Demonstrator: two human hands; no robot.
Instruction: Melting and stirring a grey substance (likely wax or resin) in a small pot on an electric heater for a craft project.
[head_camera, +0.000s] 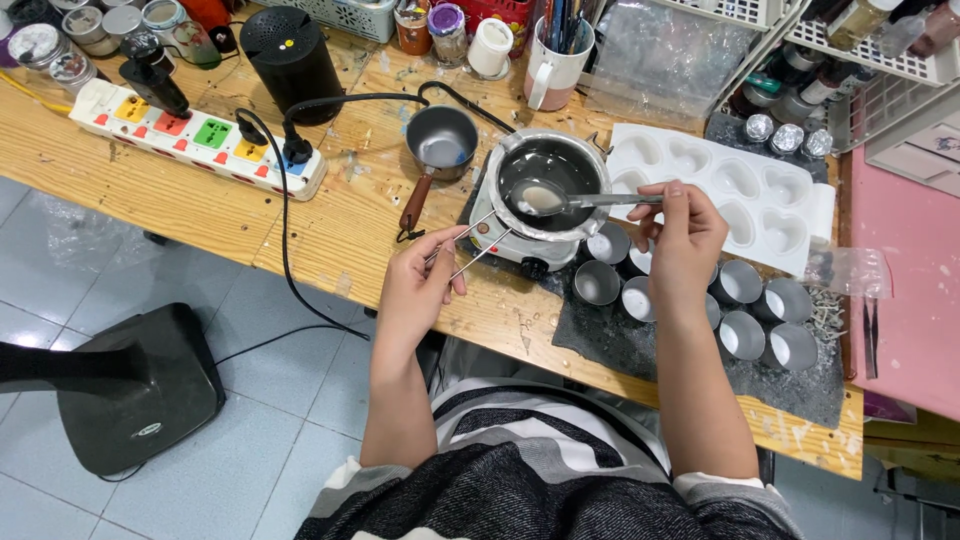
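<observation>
Both hands grip metal: wire handle (470, 245), perhaps waxy spoon (560, 198).

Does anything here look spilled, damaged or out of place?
Yes. Pale dried drips spot the wooden table near the small saucepan, and white crumbs lie on the dark mat beside the metal cups.

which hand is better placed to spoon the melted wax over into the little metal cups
Right, probably. The right hand holds the spoon, loaded, over the melting pot, beside the metal cups. The left hand grips the pot's wire handle.
</observation>
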